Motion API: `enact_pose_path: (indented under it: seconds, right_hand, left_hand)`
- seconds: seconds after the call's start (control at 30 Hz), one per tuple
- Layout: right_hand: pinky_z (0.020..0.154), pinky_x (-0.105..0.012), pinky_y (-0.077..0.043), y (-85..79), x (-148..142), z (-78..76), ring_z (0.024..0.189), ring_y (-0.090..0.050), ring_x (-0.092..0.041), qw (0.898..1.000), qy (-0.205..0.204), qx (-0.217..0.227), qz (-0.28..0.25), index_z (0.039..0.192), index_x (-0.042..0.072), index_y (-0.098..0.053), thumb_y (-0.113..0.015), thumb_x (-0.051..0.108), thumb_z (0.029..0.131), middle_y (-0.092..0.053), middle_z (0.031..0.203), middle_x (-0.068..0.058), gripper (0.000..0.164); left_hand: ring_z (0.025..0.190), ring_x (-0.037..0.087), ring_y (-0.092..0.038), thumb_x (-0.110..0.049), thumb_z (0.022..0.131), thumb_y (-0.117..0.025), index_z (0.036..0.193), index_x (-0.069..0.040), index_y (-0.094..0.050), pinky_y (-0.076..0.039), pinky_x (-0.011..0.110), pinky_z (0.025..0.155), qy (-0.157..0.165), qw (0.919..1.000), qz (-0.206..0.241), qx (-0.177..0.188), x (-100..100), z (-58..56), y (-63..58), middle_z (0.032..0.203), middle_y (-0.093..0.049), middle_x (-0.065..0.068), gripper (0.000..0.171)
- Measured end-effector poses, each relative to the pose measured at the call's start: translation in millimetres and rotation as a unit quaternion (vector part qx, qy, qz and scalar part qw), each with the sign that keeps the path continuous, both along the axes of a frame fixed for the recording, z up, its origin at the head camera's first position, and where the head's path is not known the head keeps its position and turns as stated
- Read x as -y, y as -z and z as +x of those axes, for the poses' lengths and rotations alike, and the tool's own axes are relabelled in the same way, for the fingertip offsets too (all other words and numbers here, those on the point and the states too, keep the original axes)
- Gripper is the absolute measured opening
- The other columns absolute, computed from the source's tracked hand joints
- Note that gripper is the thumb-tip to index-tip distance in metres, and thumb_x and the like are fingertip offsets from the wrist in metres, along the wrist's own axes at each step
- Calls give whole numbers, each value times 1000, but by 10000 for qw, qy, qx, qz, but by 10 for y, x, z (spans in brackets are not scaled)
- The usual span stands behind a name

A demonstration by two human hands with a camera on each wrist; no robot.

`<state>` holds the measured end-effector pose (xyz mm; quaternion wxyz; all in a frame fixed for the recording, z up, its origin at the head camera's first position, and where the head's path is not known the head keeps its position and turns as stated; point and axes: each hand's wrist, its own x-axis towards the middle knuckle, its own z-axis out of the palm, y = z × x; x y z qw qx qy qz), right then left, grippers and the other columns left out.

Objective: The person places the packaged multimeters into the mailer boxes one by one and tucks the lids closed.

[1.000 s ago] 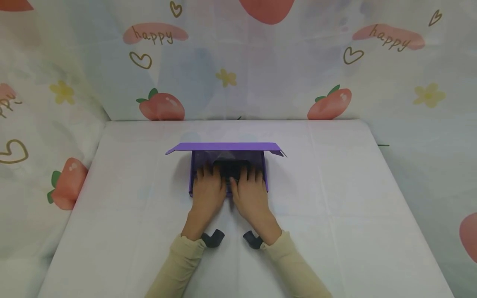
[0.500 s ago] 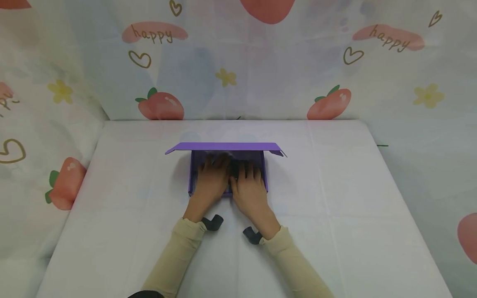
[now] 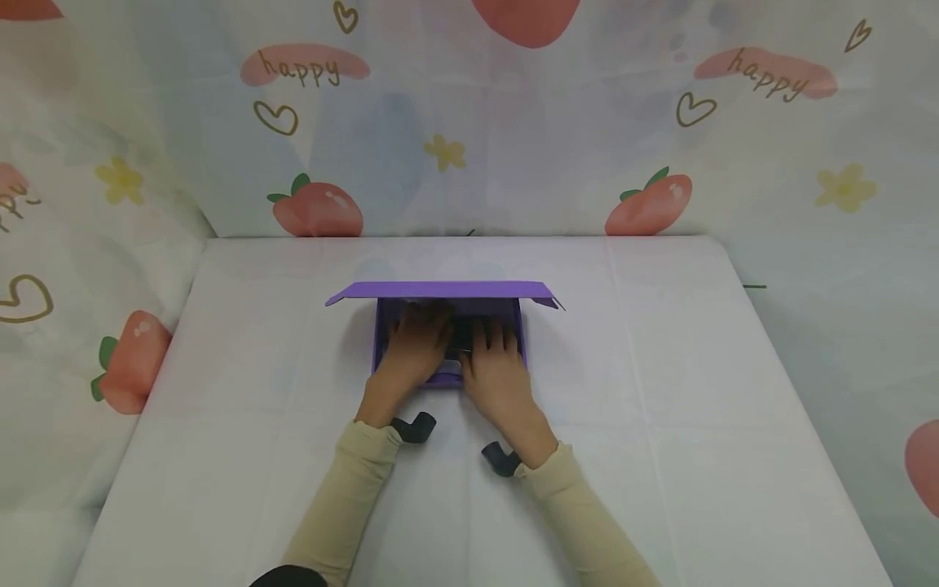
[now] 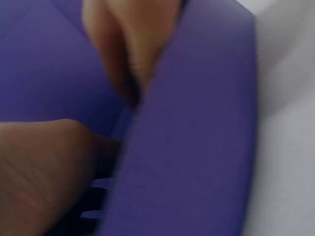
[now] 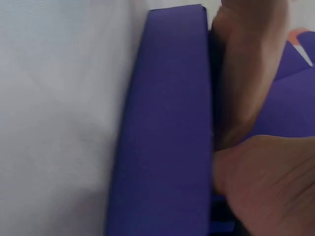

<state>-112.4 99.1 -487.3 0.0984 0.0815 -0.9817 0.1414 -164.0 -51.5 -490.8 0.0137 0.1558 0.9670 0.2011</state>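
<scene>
A purple box (image 3: 443, 378) stands on the table with its lid (image 3: 449, 289) raised at the back. Both of my hands reach inside it. My left hand (image 3: 418, 346) is in the box's left half, its fingers bent downward near the back. My right hand (image 3: 502, 379) is on the right side, thumb towards the middle. Between them a black object (image 3: 462, 334) shows, its kind unclear. Black slotted parts (image 4: 91, 199) lie below the left hand in the left wrist view. The box walls hide the fingertips, so whether either hand grips anything is unclear.
The table (image 3: 704, 391) has a white cover. A printed cloth (image 3: 513, 163) hangs behind it. Dark curved pieces (image 3: 416, 428) stick out at each wrist. A dark rounded shape (image 3: 288, 577) cuts into the bottom edge of the head view.
My left hand has moved further back into the box, its fingers now bent where they lay straighter. The right hand has shifted slightly. The box stays in place.
</scene>
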Motion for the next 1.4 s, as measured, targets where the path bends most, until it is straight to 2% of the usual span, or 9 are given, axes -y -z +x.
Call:
enact_pose_path:
  seconds: [0.1,0.2,0.33,0.47,0.57,0.8,1.03,1.27,1.4]
  right_hand:
    - [101,-62,-53,-63,-21,-4,121,-59,-55,9998,-120,130,-131,143,-7,-53,-75,18,94,-55,142,-35,60]
    - [94,-63,-55,-143,-28,-18,115,-60,-55,9994,-267,159,-122,139,-9,-54,-79,15,90,-56,137,-36,60]
    - [91,-62,-57,-227,-36,-80,114,-60,-55,9986,-439,305,57,139,-7,-55,-86,15,84,-56,137,-36,67]
    - [106,-63,-50,-270,-63,-153,130,-53,-58,9950,-583,810,71,149,-3,-49,-87,15,83,-49,150,-34,78]
    - [113,-63,-45,-259,-90,-195,138,-46,-59,9908,-663,1178,10,152,0,-46,-86,14,84,-45,156,-32,80]
    - [112,-62,-45,-256,-107,-209,136,-48,-57,9912,-713,1115,-6,149,2,-51,-90,13,79,-47,153,-31,81]
    - [109,-62,-48,-254,-123,-220,136,-48,-56,9919,-755,1019,-90,148,3,-51,-90,18,80,-49,152,-29,79]
    - [121,-63,-35,-240,-144,-241,141,-49,-50,9911,-1002,762,-427,141,-3,-56,-80,22,92,-54,146,-29,60]
    - [122,-61,-35,-224,-145,-253,141,-49,-48,9911,-991,788,-416,143,-4,-54,-79,18,92,-54,146,-29,61]
  left_hand:
    - [153,44,-35,-33,110,-51,154,-17,-51,-40,72,112,252,9990,170,320,72,5,-59,161,-47,15,47]
    - [156,46,-29,-35,103,-66,157,-15,-46,-36,71,117,567,9967,246,519,141,19,-113,166,-40,17,61]
    - [156,47,-29,-30,92,-81,158,-14,-44,-33,67,121,835,9950,190,514,195,34,-136,167,-37,20,78]
    - [154,47,-33,-25,87,-86,156,-14,-46,-35,63,122,855,9957,12,369,194,32,-106,166,-39,19,81]
    - [155,46,-32,-25,84,-87,157,-15,-46,-38,62,120,761,9962,-102,408,170,29,-94,167,-38,17,85]
    - [159,42,-26,-27,83,-88,160,-19,-42,-41,60,119,632,9955,-277,652,141,40,-119,171,-33,11,90]
    - [157,46,-28,-26,81,-89,159,-15,-44,-39,60,120,779,9959,-137,429,159,52,-128,168,-36,16,91]
    - [146,47,-46,-20,81,-89,146,-6,-57,-34,58,124,1084,9922,372,-482,201,47,-115,152,-55,23,73]
    - [144,44,-50,-17,82,-87,144,-5,-59,-33,55,125,1098,9911,500,-569,194,44,-117,149,-59,21,69]
